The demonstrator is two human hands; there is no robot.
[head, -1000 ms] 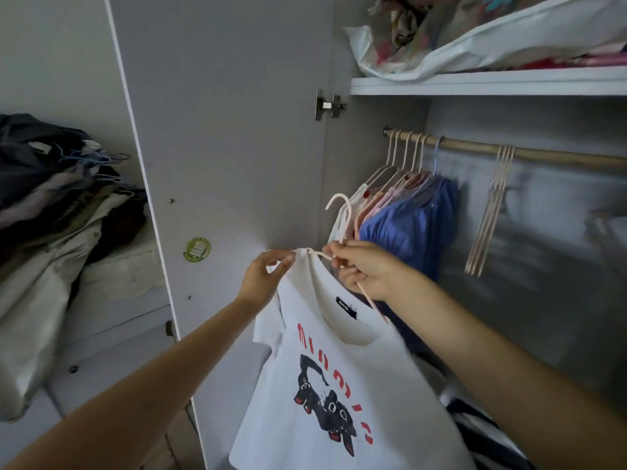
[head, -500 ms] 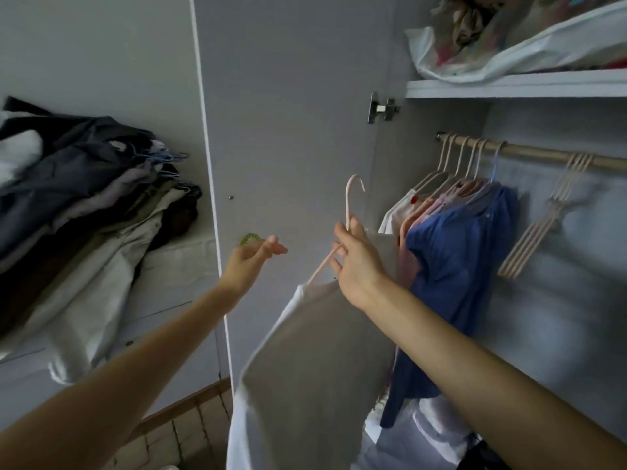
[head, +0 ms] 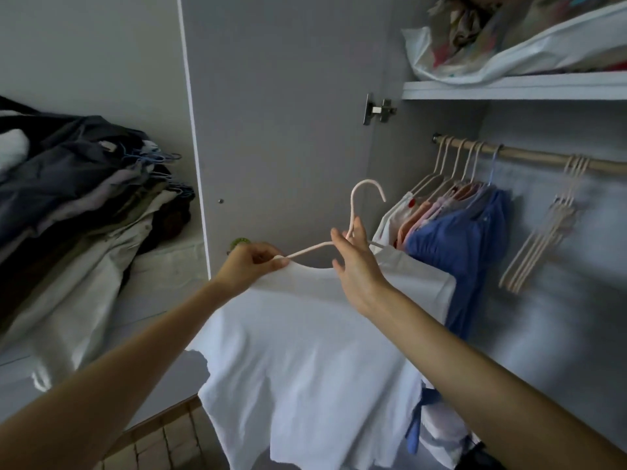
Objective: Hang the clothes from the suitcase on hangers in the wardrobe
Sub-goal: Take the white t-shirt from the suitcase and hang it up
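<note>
1. Left hand: fingers curled, pinching the shoulder seam of the white shirt where it meets the left arm of the pink hanger; the shirt hangs plain side to the camera, in front of the open door.
2. Right hand: thumb and fingers loosely closed about the hanger's neck, just under the hook; the hook points up, free of the rail.
3. Progress, as judged: the shirt appears nearly seated on its hanger, the left shoulder being settled; hooking it on the rail is not yet done.
4. Hung garments: bunched at the rail's left end; about six hooks can be counted, five pale and one blue; the front-most garment is blue, the others pink and white; an exact garment count cannot be told.
5. Spare hangers: one cluster of perhaps three or four, bare, well apart to the right.
6. Shelf above: one white bag of fabrics.
7. Pile at left: many dark and pale clothes, some on blue hangers; the suitcase is not in view, so what remains cannot be told.
</note>
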